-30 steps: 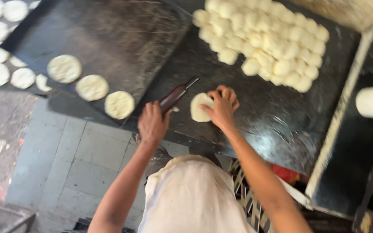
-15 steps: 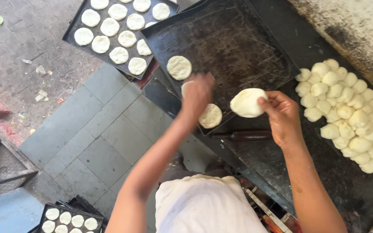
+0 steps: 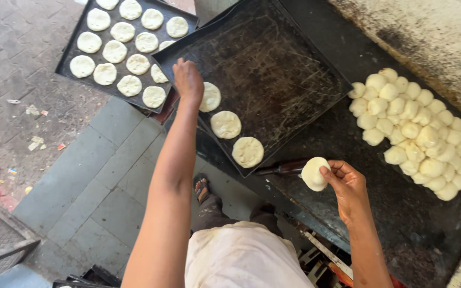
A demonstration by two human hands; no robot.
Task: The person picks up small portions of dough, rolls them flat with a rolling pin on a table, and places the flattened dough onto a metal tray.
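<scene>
Partly hidden behind the flattened pale dough disc [image 3: 314, 174], a dark-handled rolling pin [image 3: 284, 169] lies on the black worktop [image 3: 348, 138]. The right hand [image 3: 348, 184] pinches that disc by its edge, while the left hand [image 3: 188, 80], fingers loosely curled, rests on a round dough piece [image 3: 211, 97] on the dark metal baking tray [image 3: 273, 64]. Grey paved floor [image 3: 108, 170] lies below.

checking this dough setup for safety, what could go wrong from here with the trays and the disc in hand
The black tray juts past the counter edge and overlaps the filled tray; the left hand pressing near its overhanging side might tip it. The three flattened discs lie close to that edge and could slide off. The right hand pinches a dough disc only by its rim, so it may stretch or drop.
</scene>
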